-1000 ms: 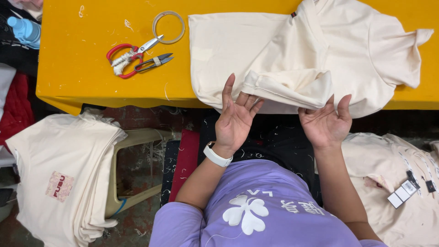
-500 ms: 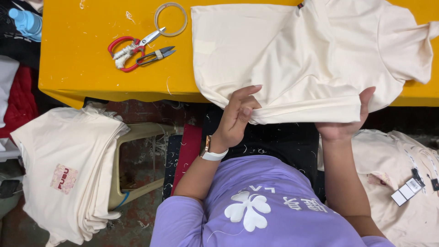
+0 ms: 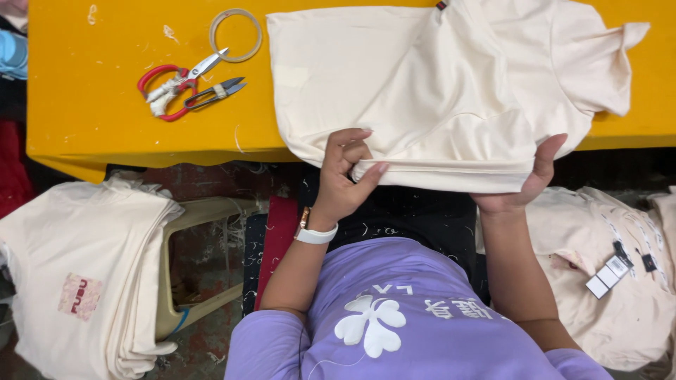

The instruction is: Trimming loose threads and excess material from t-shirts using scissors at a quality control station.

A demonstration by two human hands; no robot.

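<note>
A cream garment lies spread on the yellow table, its near hem hanging over the front edge. My left hand pinches that hem at its left end, thumb on top and fingers curled under. My right hand grips the same hem at its right end from below, thumb up against the cloth. Both hands hold the folded edge stretched between them, just in front of my purple shirt.
Red-handled scissors, small thread snips and a tape ring lie on the table's left part. A stack of cream garments rests on a stool at the left. More tagged cream garments are piled at the right.
Both hands went from open and flat near the hem to gripping it. The garment now lies flatter and wider across the table.
</note>
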